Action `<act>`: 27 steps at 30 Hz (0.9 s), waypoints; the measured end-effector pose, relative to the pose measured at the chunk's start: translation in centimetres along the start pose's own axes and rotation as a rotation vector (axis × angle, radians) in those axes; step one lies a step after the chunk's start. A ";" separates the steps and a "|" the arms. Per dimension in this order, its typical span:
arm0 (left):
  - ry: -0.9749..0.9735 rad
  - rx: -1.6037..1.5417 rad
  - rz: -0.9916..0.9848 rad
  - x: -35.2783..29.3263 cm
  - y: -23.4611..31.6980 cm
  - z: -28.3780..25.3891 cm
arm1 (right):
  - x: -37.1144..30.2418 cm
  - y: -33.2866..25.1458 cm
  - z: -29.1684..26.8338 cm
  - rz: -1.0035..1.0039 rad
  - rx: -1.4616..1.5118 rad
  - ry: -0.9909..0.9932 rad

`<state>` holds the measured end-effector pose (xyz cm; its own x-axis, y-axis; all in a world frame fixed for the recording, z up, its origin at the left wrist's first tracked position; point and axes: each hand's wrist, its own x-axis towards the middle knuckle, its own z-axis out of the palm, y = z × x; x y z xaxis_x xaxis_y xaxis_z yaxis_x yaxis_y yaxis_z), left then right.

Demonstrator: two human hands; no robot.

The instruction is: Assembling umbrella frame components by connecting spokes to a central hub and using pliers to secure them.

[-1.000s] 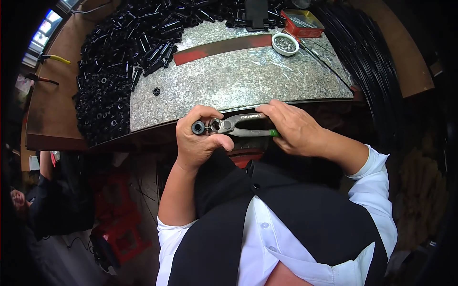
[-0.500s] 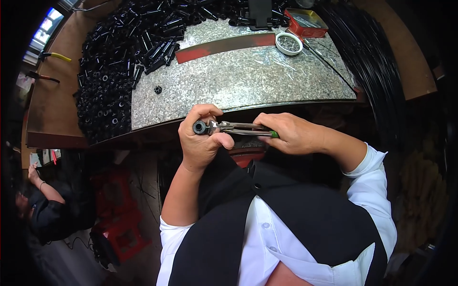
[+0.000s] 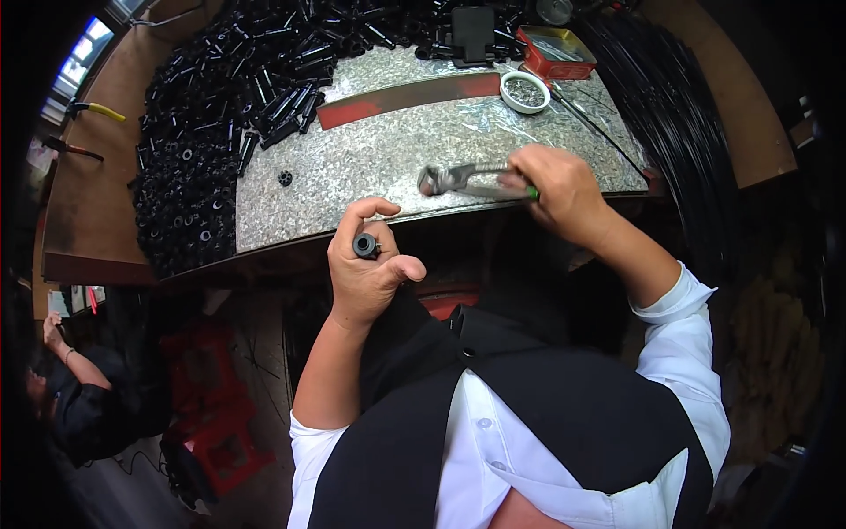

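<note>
My left hand [image 3: 359, 273] is wrapped round a black tubular part [image 3: 366, 246] just in front of the table edge. The part's round end with its hole points up; the rest is hidden in the palm. My thumb and index finger stand apart from it. In my right hand [image 3: 557, 189], closed round the handles, is a pair of pincers [image 3: 467, 180] with a green grip end. Their metal head hangs over the front of the speckled tabletop [image 3: 370, 163], smeared by motion and apart from the black part. A small black ring-shaped piece [image 3: 285, 178] lies alone on the tabletop.
Heaped black tubes and rings [image 3: 198, 167] cover the left and back. A red-brown strip [image 3: 410, 99], a white bowl of small metal pieces [image 3: 524, 93], a red tin [image 3: 557, 53] and a phone [image 3: 473, 37] sit behind. Long black rods [image 3: 670, 115] lie right; another person [image 3: 84, 370] sits left.
The pincers have come off the black part, and my right hand has carried them up and to the right over the tabletop. My left hand stays nearly in place with the part.
</note>
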<state>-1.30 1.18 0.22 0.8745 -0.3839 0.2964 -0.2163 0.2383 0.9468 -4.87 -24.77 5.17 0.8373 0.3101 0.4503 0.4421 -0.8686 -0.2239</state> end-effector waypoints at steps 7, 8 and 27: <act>0.007 0.044 0.039 -0.4 1.2 1.1 | 4.3 8.3 -1.7 0.481 -0.177 -0.119; 0.003 0.039 0.042 -0.4 1.5 1.2 | 4.9 9.3 -1.7 0.484 -0.183 -0.116; 0.078 0.187 0.072 0.0 1.2 1.3 | 8.2 11.5 0.7 0.431 -0.350 -0.403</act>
<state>-2.08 0.28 1.51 0.8832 -0.3000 0.3605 -0.3501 0.0898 0.9324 7.34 -31.96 5.67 0.9995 -0.0309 0.0118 -0.0310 -0.9994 0.0124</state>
